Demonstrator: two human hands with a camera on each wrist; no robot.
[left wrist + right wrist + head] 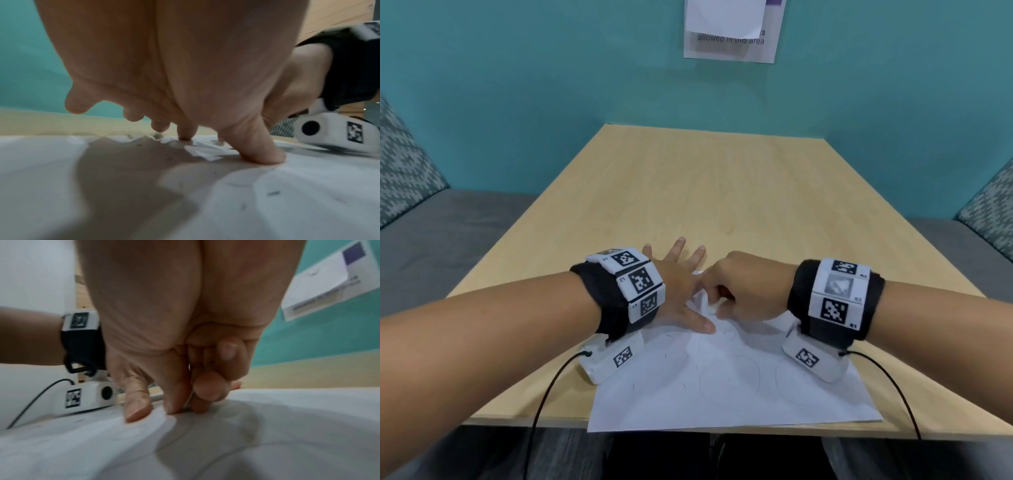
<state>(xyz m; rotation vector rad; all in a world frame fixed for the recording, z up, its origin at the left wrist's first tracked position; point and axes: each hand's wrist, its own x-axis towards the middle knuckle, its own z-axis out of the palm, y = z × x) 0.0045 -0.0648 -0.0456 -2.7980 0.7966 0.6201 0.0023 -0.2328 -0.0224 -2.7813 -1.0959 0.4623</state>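
While the right hand (748, 286) curls tight, its thumb and fingertips (202, 404) pinch a small white piece (711, 307) down against the sheet of paper (722, 394) at the sheet's far edge. The piece is mostly hidden under the knuckles, so what it is cannot be told. Just to the left of that grip the left hand (678, 287) lies spread, with straight fingers. Its thumb (261, 152) and one fingertip press the sheet flat, and the other fingers are lifted off it. The two hands touch over the same far edge, where the paper is creased and rumpled (205, 152).

Greyish crumbs (157, 134) lie scattered just past that edge. Faint pencil circles (729, 377) and a few short dark marks show on the near half of the sheet.

The sheet lies on a pale wooden table (688, 192), and its near edge hangs slightly over the table's front. Each wrist wears a black band with white marker tiles — the left band (630, 286), the right band (835, 298). A white camera unit sits under each wrist at the sheet's side edges, and a thin black cable (544, 397) trails from the left one. Beyond the sheet, on the teal wall, hangs a printed notice (732, 31) with a white sheet covering part of it.
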